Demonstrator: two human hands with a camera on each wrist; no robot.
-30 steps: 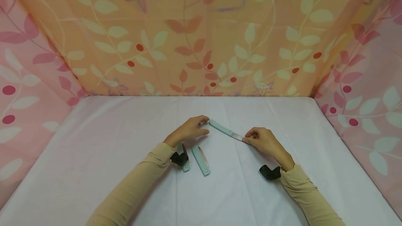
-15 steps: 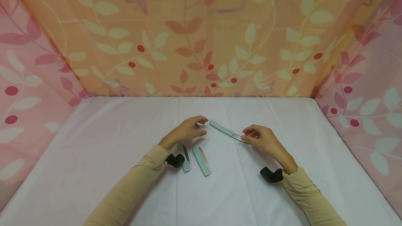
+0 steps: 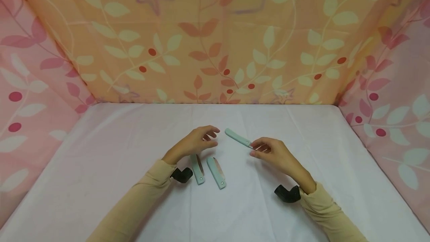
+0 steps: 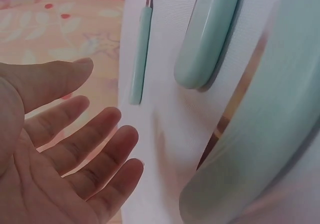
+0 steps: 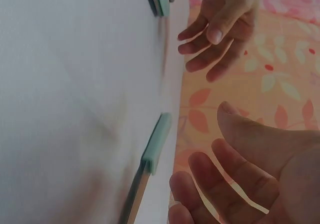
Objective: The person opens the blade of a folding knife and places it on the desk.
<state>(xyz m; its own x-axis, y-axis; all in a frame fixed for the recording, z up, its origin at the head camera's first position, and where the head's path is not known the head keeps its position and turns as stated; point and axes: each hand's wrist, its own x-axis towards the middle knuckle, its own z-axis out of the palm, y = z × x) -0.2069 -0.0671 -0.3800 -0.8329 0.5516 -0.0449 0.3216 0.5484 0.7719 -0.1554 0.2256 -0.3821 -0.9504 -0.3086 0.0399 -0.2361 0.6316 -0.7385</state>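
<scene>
Knife (image 3: 237,137) lies unfolded on a diagonal, handle (image 3: 235,136) far-left, blade (image 5: 136,196) pointing near-right.

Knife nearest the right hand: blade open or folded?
Open. The right wrist view shows its blade extending beyond the end of the pale green handle, not tucked alongside it.

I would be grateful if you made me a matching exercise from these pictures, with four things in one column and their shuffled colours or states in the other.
Things
1. farthest knife
2. right one of the two nearer knives
3. left hand
4. backdrop

Colours or states
A. orange, with a leaf pattern
B. blade folded against its handle
C. blade out from its handle
D. fingers apart, holding nothing

Right pairs: 1-C, 2-B, 3-D, 4-A
</scene>
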